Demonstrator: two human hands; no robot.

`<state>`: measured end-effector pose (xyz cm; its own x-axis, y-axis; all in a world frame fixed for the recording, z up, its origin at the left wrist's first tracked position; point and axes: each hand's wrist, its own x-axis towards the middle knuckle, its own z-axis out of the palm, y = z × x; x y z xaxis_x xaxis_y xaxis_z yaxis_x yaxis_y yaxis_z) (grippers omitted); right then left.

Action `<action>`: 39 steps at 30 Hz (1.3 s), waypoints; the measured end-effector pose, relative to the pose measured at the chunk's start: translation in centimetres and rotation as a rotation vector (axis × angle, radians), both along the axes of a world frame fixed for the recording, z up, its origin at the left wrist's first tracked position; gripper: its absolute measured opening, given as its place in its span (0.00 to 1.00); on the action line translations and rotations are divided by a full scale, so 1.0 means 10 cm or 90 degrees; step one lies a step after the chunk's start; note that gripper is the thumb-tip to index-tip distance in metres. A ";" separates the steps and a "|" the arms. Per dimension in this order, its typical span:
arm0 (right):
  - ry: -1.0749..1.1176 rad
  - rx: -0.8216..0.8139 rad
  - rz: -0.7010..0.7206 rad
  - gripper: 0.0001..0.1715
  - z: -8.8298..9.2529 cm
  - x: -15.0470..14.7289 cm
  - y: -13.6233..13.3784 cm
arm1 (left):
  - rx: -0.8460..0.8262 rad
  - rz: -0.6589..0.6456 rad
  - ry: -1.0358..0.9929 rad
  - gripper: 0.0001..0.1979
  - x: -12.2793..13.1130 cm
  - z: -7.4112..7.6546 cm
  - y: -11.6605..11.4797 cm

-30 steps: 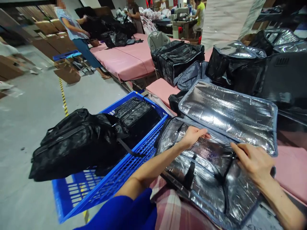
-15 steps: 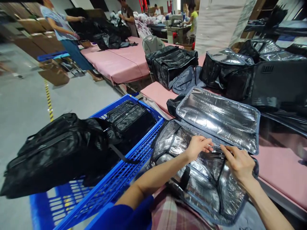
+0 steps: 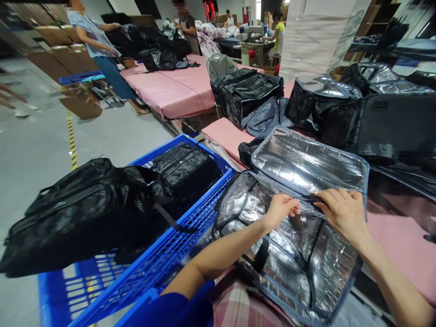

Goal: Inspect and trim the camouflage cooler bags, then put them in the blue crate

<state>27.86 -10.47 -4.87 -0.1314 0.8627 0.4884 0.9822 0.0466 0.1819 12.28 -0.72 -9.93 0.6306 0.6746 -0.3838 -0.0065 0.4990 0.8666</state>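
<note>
An open silver foil-lined cooler bag (image 3: 289, 254) lies on my lap and the edge of the pink table (image 3: 405, 245), its lid (image 3: 306, 161) folded back. My left hand (image 3: 281, 210) pinches the bag's back rim near the hinge. My right hand (image 3: 342, 211) grips the same rim just to the right, fingers curled over a black strap or zipper there. The two hands are close together.
A blue plastic crate (image 3: 177, 247) to my left holds black bags (image 3: 85, 209). More black and silver bags (image 3: 323, 102) crowd the pink table behind. Other people (image 3: 97, 50) work at farther pink tables. Grey floor with a yellow line lies left.
My right hand has moved up and left along the rim toward the hinge, closer to my left hand. The view has shifted slightly.
</note>
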 end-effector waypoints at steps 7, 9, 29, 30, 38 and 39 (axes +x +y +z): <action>-0.023 0.012 0.025 0.08 0.06 -0.01 0.02 | 0.012 -0.010 0.006 0.10 0.01 -0.01 0.02; -0.048 0.003 0.034 0.08 0.06 -0.01 0.02 | 0.012 -0.011 0.008 0.10 0.01 -0.01 0.02; 0.037 -0.051 0.087 0.14 -0.03 0.07 0.15 | 0.035 -0.014 0.004 0.10 0.00 -0.04 0.04; 0.025 -0.042 0.093 0.13 -0.02 0.06 0.15 | 0.039 -0.013 0.006 0.10 0.00 -0.03 0.04; 0.092 0.052 0.032 0.13 -0.02 0.19 -0.27 | 0.173 -0.085 0.096 0.14 -0.14 0.03 0.06; 0.077 0.049 0.026 0.12 -0.04 0.19 -0.34 | 0.256 -0.081 0.127 0.14 -0.18 0.05 0.06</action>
<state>29.81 -13.91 -5.25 -0.1019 0.8169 0.5677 0.9947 0.0772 0.0675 10.47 -0.08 -9.40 0.6587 0.7167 -0.2291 0.2192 0.1085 0.9696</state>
